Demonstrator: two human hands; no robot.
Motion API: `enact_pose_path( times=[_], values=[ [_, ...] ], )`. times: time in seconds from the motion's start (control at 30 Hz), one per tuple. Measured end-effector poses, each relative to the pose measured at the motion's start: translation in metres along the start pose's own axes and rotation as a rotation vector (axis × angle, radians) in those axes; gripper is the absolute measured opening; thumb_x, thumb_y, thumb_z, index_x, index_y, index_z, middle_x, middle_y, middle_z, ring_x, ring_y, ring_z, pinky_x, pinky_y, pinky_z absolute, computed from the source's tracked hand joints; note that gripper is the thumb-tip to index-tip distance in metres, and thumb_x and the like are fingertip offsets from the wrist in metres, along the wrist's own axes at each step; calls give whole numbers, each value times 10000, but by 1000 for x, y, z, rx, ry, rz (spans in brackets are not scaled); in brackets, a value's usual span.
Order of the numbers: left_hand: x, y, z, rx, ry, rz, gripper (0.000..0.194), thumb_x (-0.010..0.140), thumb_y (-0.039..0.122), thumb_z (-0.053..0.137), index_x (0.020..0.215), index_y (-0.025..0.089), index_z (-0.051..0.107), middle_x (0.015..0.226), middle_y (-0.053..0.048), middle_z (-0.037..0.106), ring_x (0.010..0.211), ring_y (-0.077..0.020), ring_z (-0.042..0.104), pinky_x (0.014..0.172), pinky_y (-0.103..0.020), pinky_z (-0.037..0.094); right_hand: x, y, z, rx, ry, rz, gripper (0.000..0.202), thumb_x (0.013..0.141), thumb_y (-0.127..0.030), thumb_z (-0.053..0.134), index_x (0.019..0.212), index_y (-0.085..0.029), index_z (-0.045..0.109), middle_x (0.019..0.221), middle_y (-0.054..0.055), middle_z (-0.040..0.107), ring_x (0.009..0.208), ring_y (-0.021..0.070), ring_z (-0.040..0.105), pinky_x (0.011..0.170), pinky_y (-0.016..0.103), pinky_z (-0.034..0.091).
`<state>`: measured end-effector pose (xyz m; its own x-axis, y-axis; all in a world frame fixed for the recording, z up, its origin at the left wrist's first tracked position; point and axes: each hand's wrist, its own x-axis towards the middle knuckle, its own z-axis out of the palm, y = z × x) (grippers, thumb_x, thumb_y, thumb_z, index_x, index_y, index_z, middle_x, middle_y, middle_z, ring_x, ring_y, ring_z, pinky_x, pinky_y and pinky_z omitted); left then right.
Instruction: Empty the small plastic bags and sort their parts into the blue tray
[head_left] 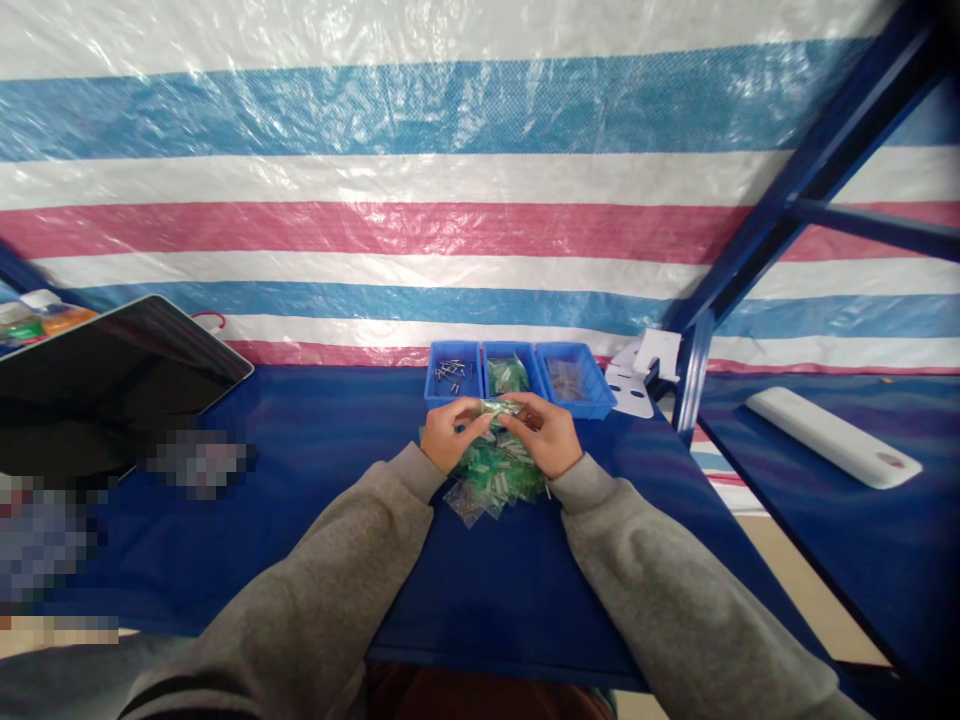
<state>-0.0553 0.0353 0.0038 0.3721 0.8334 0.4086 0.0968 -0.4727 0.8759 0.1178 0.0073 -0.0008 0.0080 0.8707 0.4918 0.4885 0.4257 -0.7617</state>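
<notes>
Between the fingertips of my left hand (pixel 451 432) and my right hand (pixel 547 434) is a small clear plastic bag (pixel 501 407) with a greenish tint. Both hands pinch it from either side, thumbs toward each other. What lies inside the bag is too small to make out. Below my hands, a heap of small clear and green plastic bags (pixel 499 475) is spread on the blue table. Just beyond them stand three blue bins in a row: the left bin (pixel 431 385) has dark pin-like parts, the middle bin (pixel 487 349) green bags, the right bin (pixel 600 400) clear bags.
A large black screen (pixel 127 375) leans at the left. White cut-out sheets (pixel 634 385) lie right of the bins, beside a blue metal frame (pixel 750 235). A long white case (pixel 832 437) rests on the right-hand table. Striped sheeting (pixel 450 180) hangs behind.
</notes>
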Motion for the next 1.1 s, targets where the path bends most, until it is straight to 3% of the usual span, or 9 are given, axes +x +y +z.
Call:
enact_pose_path(
  times=[0.13,0.27,0.47,0.6,0.67,0.73,0.83,0.97,1.1],
  values=[
    [1,1,-1,37,-32,-8,266,790,354,586,932,132,621,751,-44,671,601,-140,630,621,-262,528,0,-4,-3,-70,34,-50,266,771,-369,601,970,-196,637,564,-24,556,488,113,490,512,243,420],
    [1,5,-4,146,-12,28,244,814,354,552,907,144,637,790,-47,674,699,-158,640,674,-259,515,-1,-10,-3,-66,69,-64,339,782,-382,588,1077,-214,580,604,-25,579,495,114,504,547,243,453],
    [3,3,-6,-6,45,-52,242,812,367,552,837,132,599,580,12,587,474,-96,559,505,-205,468,-3,-14,-7,-54,54,-274,288,873,-223,418,1123,-219,562,1075,81,581,791,157,586,707,310,501],
    [3,5,-4,-141,66,-99,360,797,359,582,1084,149,528,498,53,527,361,-72,474,396,-180,395,-1,-9,-6,-126,46,-360,292,830,-162,468,1080,-230,602,1213,94,487,893,180,565,728,334,514],
    [2,8,-4,-163,30,-98,486,810,355,568,1232,166,419,475,69,510,345,-74,463,386,-178,389,-1,-7,-6,-151,45,-375,289,826,-144,464,1060,-232,608,1206,86,501,934,189,558,759,343,510],
    [1,10,-4,-112,5,-70,450,845,367,511,1236,162,425,492,55,524,365,-77,476,407,-184,404,0,-6,-5,-167,49,-388,253,835,-143,459,1018,-221,616,1112,78,571,949,193,561,811,355,493],
    [-1,15,-7,102,11,91,331,881,380,428,1044,145,594,674,-30,606,552,-106,564,557,-225,471,0,-5,-5,-179,69,-369,157,850,-190,484,925,-195,622,866,60,641,841,184,590,781,333,491],
    [0,17,-9,271,50,292,271,823,374,530,838,135,655,871,-88,626,749,-150,584,688,-266,484,0,-4,-3,-169,69,-324,136,852,-264,514,838,-188,626,746,40,642,693,158,596,671,285,495],
    [0,8,-5,225,112,198,189,810,310,568,886,148,628,815,-54,652,683,-127,598,682,-250,487,-2,-5,-4,-132,66,-251,196,853,-272,509,1009,-206,608,809,32,653,661,144,600,658,277,500]
  ],
)
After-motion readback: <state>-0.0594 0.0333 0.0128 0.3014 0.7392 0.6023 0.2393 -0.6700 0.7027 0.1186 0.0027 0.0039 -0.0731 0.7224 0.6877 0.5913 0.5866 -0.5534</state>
